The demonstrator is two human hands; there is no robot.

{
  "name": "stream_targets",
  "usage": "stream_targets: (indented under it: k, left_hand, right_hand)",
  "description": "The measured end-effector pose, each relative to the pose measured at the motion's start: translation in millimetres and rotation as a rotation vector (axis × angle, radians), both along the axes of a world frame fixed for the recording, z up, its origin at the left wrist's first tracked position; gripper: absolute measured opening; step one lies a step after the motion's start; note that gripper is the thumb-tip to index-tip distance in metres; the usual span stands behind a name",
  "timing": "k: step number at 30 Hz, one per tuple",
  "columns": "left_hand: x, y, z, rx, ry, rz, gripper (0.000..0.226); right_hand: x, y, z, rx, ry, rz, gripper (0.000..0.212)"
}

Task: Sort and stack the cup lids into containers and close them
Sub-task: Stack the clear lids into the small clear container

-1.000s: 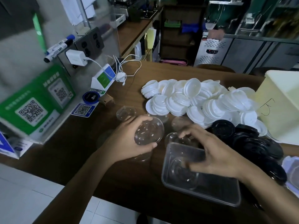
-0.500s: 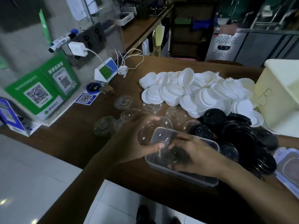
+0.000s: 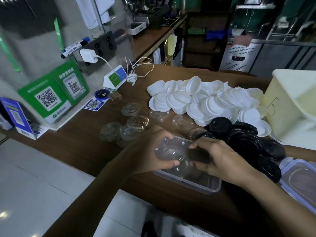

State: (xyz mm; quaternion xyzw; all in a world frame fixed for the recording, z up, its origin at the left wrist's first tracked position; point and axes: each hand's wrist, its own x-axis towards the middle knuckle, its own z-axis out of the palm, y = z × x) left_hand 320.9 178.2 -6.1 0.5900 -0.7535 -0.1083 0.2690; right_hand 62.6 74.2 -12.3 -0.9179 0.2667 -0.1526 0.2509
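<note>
A clear rectangular container (image 3: 201, 185) sits at the near edge of the wooden counter. My left hand (image 3: 150, 153) grips a stack of clear dome lids (image 3: 169, 151) over the container's left end, thumb underneath. My right hand (image 3: 220, 159) curls its fingers round the same stack from the right, inside the container. Several loose clear lids (image 3: 130, 127) lie on the counter to the left. A heap of white lids (image 3: 201, 101) lies behind, and a pile of black lids (image 3: 248, 141) lies to the right of my hands.
A clear container lid with blue clips (image 3: 301, 182) lies at the far right. A pale yellow bin (image 3: 294, 106) stands at the right. Green QR code stands (image 3: 51, 96), a charger and white cables (image 3: 136, 74) line the left wall. The counter's edge drops to a white tiled floor (image 3: 34, 185).
The camera shifted, so the container now lies nearer the counter's edge in view. My left hand brought the clear lids down to the container, and my right hand met them there.
</note>
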Motion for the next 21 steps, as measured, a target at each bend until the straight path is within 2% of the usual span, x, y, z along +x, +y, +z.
stream_targets:
  k: [2,6,14,19,21]
  left_hand:
    - [-6.6,-1.6,0.4,0.073,-0.023,0.032,0.062]
    - [-21.8,-8.7,-2.3,0.183,-0.103,0.037,0.06]
    - [-41.6,-21.4,2.3,0.415,-0.32,0.082,0.054]
    - [-44.5,-29.3,2.2,0.532,-0.378,0.079,0.059]
    - [-42.3,-30.7,1.6,0.538,-0.361,0.059,0.054]
  right_hand:
    - [-8.3,0.4,1.8,-0.016,-0.057,-0.034,0.035]
    - [-15.2,2.6,-0.1,-0.002,-0.131,-0.056,0.032]
    - [-14.2,2.2,-0.9,0.042,-0.117,-0.057,0.028]
    - [-10.7,-1.0,2.1,0.044,-0.128,-0.071,0.025]
    - [-9.3,-2.5,5.1,0.048,-0.143,-0.084,0.024]
